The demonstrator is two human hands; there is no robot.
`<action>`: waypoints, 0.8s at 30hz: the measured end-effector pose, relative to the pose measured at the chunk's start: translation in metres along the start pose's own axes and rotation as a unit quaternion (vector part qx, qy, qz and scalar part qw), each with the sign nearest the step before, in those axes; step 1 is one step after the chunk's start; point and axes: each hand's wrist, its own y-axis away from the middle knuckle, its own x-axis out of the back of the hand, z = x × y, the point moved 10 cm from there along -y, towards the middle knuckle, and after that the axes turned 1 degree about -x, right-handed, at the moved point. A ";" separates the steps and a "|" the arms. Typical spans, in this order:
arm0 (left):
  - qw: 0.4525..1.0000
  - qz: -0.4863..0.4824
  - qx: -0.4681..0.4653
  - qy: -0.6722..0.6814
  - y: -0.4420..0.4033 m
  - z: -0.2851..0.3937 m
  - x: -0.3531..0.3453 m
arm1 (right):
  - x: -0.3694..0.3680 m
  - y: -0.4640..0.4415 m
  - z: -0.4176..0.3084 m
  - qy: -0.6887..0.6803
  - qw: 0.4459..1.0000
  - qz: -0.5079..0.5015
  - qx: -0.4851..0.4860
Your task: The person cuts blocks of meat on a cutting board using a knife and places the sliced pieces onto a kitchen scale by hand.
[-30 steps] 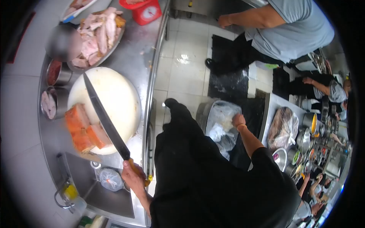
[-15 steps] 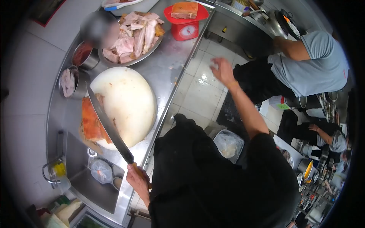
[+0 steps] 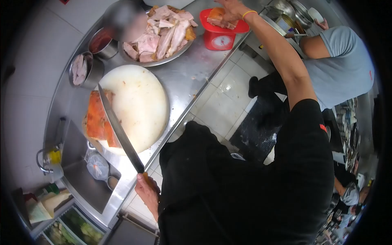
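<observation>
Grips knife (image 3: 121, 134) in left hand (image 3: 148, 195), lays right hand (image 3: 232, 9) over meat piece (image 3: 216, 17) on scale (image 3: 218, 41)

Holds the knife firmly in the left hand, wrapped around the yellowish handle near the edge of the metal counter (image 3: 192, 69). Points the long blade forward and leftward from the grip, slanting over the round white board (image 3: 141, 102), with the tip near the far end of the roast slab (image 3: 96, 116). Cannot tell from above whether touching board or slab with the blade. Has the orange-skinned slab at the left edge of the board, just beside the blade and apart from both hands.

Extends the right arm to the red scale, with a yellow band (image 3: 250, 13) at the wrist. Has the meat piece directly under the right hand, in the scale's pan, partly hidden by the fingers. Cannot tell whether pinching it or only touching its top, with the hand cut off by the edge of view.

Left of the scale, a metal tray (image 3: 153, 63) heaped with pale meat strips (image 3: 163, 38). Below the board, a sink (image 3: 79, 179) with a plastic bag (image 3: 97, 165). Beyond the right arm, a co-worker (image 3: 341, 61) in a grey shirt.
</observation>
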 end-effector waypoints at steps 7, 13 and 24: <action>0.999 0.005 0.004 0.050 0.005 -0.013 -0.009 | -0.019 -0.004 -0.013 -0.071 0.997 -0.025 0.022; 0.997 0.003 0.036 0.071 0.006 -0.027 0.002 | 0.013 -0.016 0.004 -0.227 0.973 0.045 0.007; 0.996 -0.004 0.041 0.082 -0.015 -0.027 0.025 | -0.069 0.117 -0.319 -0.789 0.562 -0.243 0.049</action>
